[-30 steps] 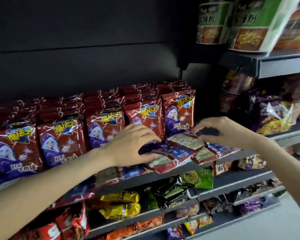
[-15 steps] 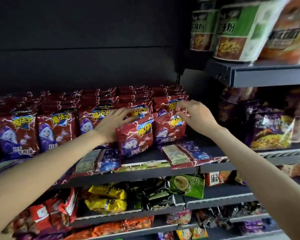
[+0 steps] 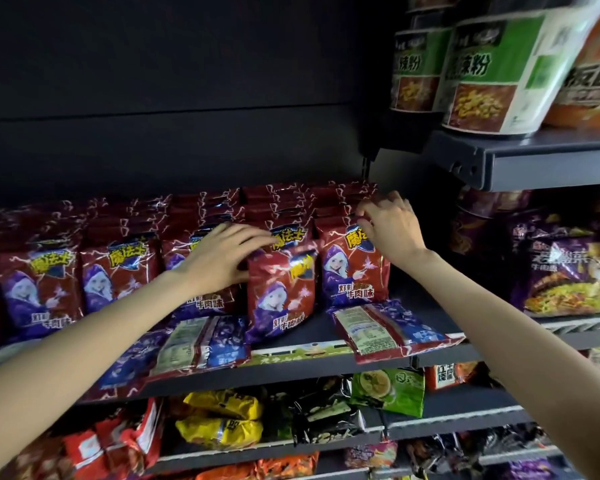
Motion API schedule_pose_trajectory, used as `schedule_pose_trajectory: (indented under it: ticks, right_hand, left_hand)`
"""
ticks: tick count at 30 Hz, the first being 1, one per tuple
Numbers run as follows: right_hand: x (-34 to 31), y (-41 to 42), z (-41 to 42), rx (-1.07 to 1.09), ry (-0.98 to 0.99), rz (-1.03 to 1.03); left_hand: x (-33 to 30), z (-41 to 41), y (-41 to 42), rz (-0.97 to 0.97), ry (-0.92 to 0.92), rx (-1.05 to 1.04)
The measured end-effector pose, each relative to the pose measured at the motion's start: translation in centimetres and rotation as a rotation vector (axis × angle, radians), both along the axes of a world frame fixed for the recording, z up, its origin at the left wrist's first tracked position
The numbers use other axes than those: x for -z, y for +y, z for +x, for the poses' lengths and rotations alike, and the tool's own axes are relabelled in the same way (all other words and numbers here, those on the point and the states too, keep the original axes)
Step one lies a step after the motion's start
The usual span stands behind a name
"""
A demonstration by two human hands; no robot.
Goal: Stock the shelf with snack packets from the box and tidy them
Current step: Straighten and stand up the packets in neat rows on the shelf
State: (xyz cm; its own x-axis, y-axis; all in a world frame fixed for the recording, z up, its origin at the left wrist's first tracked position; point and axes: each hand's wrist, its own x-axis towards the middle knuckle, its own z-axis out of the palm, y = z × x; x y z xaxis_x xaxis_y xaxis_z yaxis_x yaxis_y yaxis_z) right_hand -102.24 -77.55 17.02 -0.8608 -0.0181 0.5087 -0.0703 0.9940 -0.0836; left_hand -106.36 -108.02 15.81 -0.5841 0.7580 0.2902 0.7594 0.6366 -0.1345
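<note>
Red snack packets with a purple-hooded figure stand in rows on the dark shelf (image 3: 326, 370). My left hand (image 3: 222, 258) rests with spread fingers on the top of one upright packet (image 3: 281, 292) that leans forward of its row. My right hand (image 3: 390, 228) pinches the top edge of the rightmost upright packet (image 3: 354, 271). Two packets (image 3: 392, 329) lie flat, back side up, at the shelf's front right. More flat packets (image 3: 201, 344) lie at the front under my left forearm. The box is not in view.
Green noodle tubs (image 3: 492, 74) stand on a higher shelf (image 3: 534, 164) at the right, jutting forward above my right hand. Purple noodle bags (image 3: 565, 271) fill the neighbouring bay. Lower shelves hold yellow (image 3: 222, 424), green (image 3: 388, 389) and red packets. A dark back panel rises behind the rows.
Both hands have gone from the flat packets at the shelf front up to the standing rows. A packet now stands upright under my left hand, and my right hand has moved further back.
</note>
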Motion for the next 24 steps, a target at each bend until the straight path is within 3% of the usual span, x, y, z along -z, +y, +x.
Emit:
schedule_pose_trajectory:
  ticks: [6, 14, 24]
  right_hand:
    - [0.6, 0.1, 0.5, 0.05, 0.022, 0.056]
    - [2.8, -0.7, 1.2, 0.088, -0.299, 0.306]
    - [4.1, -1.9, 1.0, 0.112, -0.341, 0.046]
  left_hand:
    - [-0.8, 1.3, 1.5, -0.065, 0.066, 0.151]
    - [0.6, -0.8, 1.9, -0.137, 0.036, 0.013]
    - [2.2, -2.1, 2.6, -0.258, 0.152, -0.079]
